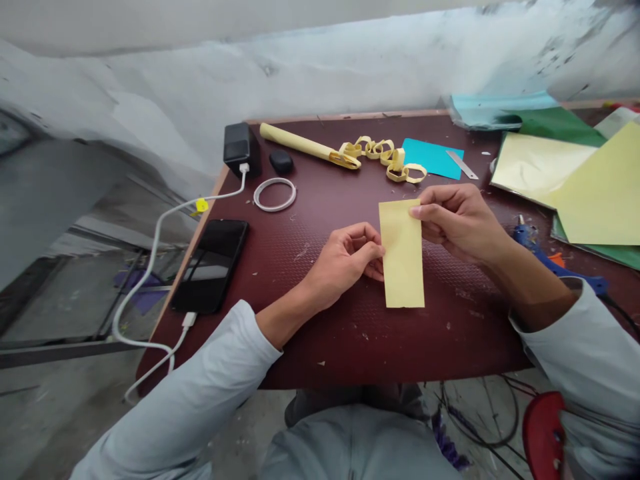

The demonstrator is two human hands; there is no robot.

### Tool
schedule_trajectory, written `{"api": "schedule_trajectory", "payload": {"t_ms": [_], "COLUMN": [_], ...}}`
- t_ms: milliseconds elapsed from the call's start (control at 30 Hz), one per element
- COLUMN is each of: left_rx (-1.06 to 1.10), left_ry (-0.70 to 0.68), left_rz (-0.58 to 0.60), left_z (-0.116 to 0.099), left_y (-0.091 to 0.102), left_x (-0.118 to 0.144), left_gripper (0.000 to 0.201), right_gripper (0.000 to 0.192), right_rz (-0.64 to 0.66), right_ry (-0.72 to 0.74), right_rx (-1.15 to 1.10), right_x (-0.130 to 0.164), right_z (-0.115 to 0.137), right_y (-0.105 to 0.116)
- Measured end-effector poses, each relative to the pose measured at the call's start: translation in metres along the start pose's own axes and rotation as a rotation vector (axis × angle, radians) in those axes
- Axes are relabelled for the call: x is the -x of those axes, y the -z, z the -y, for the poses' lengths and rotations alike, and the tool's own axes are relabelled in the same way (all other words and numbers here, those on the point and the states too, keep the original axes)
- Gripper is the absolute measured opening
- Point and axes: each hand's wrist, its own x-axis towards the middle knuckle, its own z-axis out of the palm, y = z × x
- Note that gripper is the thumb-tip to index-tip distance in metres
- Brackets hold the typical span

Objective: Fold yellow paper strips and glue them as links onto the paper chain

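A rectangular piece of yellow paper (pixel 403 260) is held up over the dark red table, its long side running toward me. My right hand (pixel 453 223) pinches its upper right corner between thumb and fingers. At the paper's left edge, my left hand (pixel 353 257) is closed, with thumb and index finger gripping that edge. Beyond the hands lie a chain of yellow paper loops (pixel 387 157) and a rolled yellow paper tube (pixel 305 143). A blue sheet (pixel 433 158) with a metal ruler or blade (pixel 463 165) on it sits behind my right hand.
A blue glue gun (pixel 560 257) lies right of my right forearm, near stacked coloured sheets (pixel 600 193). On the left are a phone (pixel 210 267) on a white cable (pixel 157 250), a black power block (pixel 242 147), a black mouse-like object (pixel 281 161) and a white ring (pixel 275 194).
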Motion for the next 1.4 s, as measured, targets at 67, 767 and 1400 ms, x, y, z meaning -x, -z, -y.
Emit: {"api": "schedule_trajectory", "payload": {"t_ms": [67, 767, 1400], "left_rx": [-0.006, -0.017, -0.137], "left_ry": [-0.006, -0.004, -0.149], "left_rz": [-0.022, -0.135, -0.081], "left_z": [-0.001, 0.003, 0.013], "left_y": [-0.001, -0.001, 0.008], "left_x": [0.000, -0.004, -0.008], "left_gripper": [0.019, 0.023, 0.050], "right_gripper": [0.032, 0.024, 0.030], "right_rz": [0.010, 0.116, 0.127], "right_ry": [-0.003, -0.012, -0.025], "right_rx": [0.008, 0.178, 0.229], "right_x": [0.000, -0.001, 0.000], "right_z": [-0.003, -0.011, -0.006], "right_y": [0.001, 0.003, 0.003]}}
